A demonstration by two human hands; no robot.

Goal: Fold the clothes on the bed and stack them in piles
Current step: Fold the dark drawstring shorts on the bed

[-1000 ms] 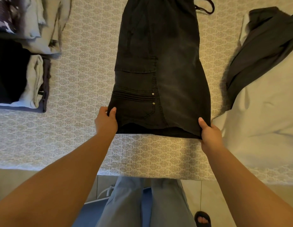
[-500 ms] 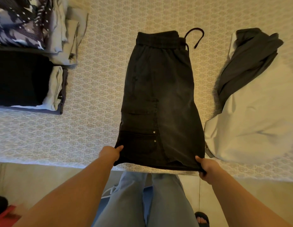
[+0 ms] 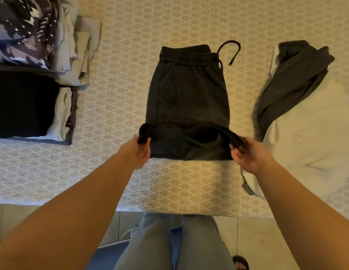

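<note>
Dark grey cargo shorts (image 3: pixel 187 98) lie flat in the middle of the bed (image 3: pixel 121 75), waistband and drawstring at the far end. Their hem end is lifted and rolled over toward the waistband. My left hand (image 3: pixel 140 151) grips the hem's left corner and my right hand (image 3: pixel 245 152) grips its right corner, both just above the fabric. Folded piles sit at the left: a patterned and pale stack (image 3: pixel 33 36) and a black and pale stack (image 3: pixel 29 106).
A dark grey garment (image 3: pixel 292 80) lies unfolded over a cream garment (image 3: pixel 310 145) at the right of the bed. The bed's near edge runs across the lower frame, with my legs in jeans (image 3: pixel 173 244) and a sandalled foot below it.
The shorts were pulled toward the near edge and laid flat. Both hands have since lifted the hem and carried it away from me, starting a fold over the legs.
</note>
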